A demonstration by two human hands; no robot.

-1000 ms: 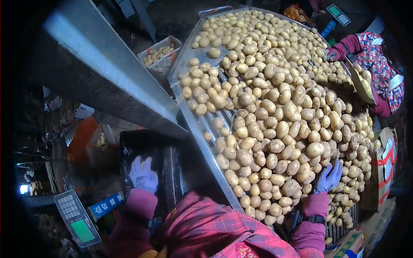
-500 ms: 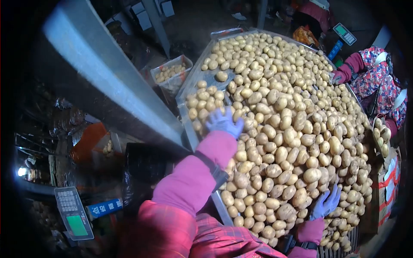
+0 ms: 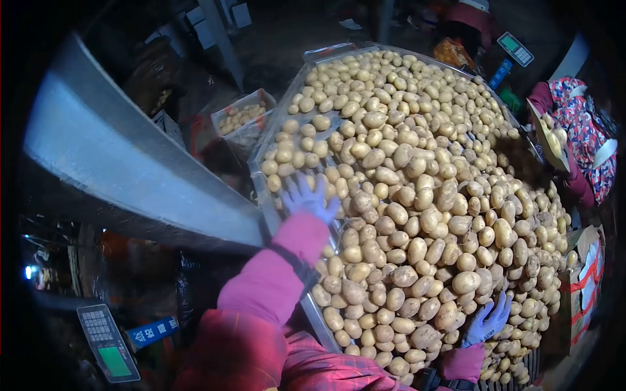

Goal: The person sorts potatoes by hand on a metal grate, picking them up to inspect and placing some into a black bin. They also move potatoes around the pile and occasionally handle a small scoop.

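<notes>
Wide heaps of potatoes (image 3: 417, 215) cover a metal-edged sorting table (image 3: 274, 133). In a lavender glove, my left hand (image 3: 308, 199) lies over potatoes near the table's left edge, fingers spread and grasping nothing. My right hand (image 3: 487, 324), gloved alike, rests against the potatoes at the near right side. Its fingers are stretched out and it holds nothing that I can see. Beyond my left hand, a small cluster of potatoes (image 3: 293, 150) sits by a patch of bare metal.
A metal beam (image 3: 130, 150) slants along the left. A crate of potatoes (image 3: 244, 117) stands beyond the table's left edge. At right, a co-worker (image 3: 583, 130) holds a tray of potatoes (image 3: 551, 140) above a cardboard box (image 3: 580, 287). Digital scales (image 3: 109, 342) stand lower left.
The view has shifted a little. My left hand has slid toward the table's left edge, among the potatoes there. The co-worker's tray has risen. My right hand stays nearly in place.
</notes>
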